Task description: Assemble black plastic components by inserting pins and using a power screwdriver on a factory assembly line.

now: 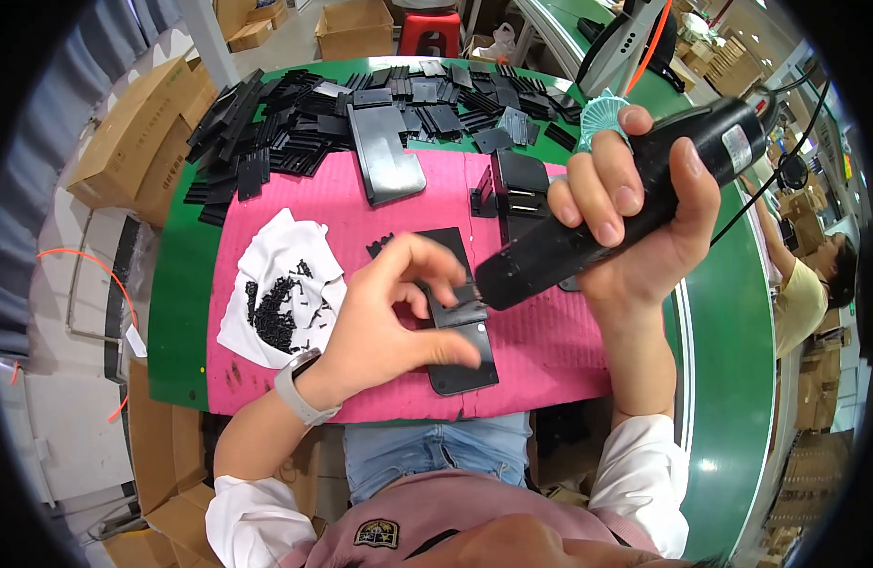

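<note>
My right hand [640,222] is wrapped round a black electric screwdriver [541,257], its tip slanting down to the left. That tip is over a black flat part [463,367] on the pink sheet [550,355]. My left hand [375,308], with a watch at the wrist, hovers beside the same part. Its thumb and fingers are apart around the area by the screwdriver's tip, and nothing shows clearly between them. To the left, many small black screws [276,317] lie on a white cloth [299,248]. A black block-shaped piece [522,180] stands beyond the screwdriver.
Heaps of black plates and strips [304,128] cover the far side of the green table [730,407]. A larger black L-shaped plate [384,156] lies in front of them. A teal fan-like object [602,115] stands behind my right hand. Cardboard boxes [124,133] and another person [804,293] are around the table.
</note>
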